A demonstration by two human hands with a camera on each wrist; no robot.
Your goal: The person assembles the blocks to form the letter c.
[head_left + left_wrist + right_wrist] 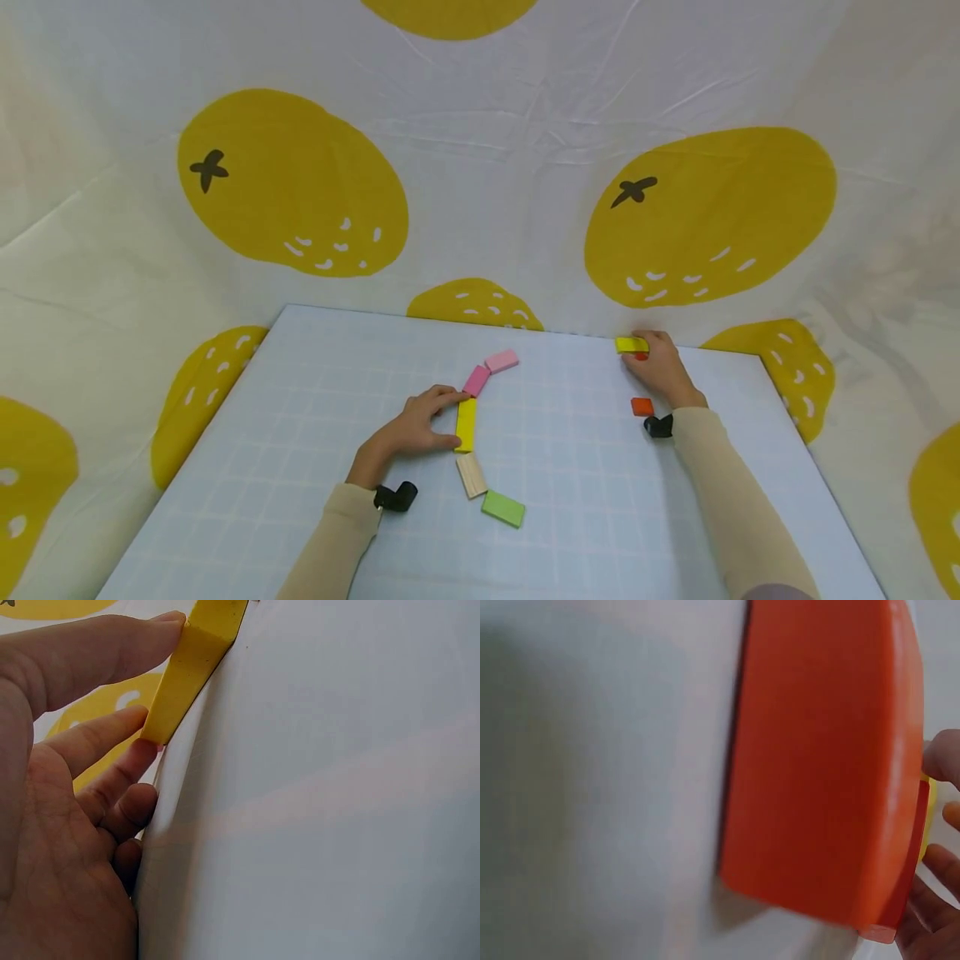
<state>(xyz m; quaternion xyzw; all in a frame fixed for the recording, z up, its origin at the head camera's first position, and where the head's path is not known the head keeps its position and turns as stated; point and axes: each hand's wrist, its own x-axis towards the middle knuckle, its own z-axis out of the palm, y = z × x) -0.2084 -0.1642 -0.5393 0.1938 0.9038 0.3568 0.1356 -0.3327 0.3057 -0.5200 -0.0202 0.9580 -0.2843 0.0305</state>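
My left hand (412,425) pinches a yellow wooden block (466,425) lengthwise, thumb at its near end and forefinger at its far end. This block lies in a curved row on the table, between a dark pink block (476,381) and a plain wood block (472,476). Near the table's far edge, my right hand (663,367) holds another yellow block (632,345) between thumb and fingers. A red block (641,357) shows partly beside that hand's fingers. Closer to the right wrist lies an orange-red block (642,407), which looms large in the right wrist view.
A light pink block (502,361) forms the far end of the row and a green block (503,509) the near end. The white table (577,467) meets a fabric backdrop (495,208) with yellow fruit shapes at its far edge.
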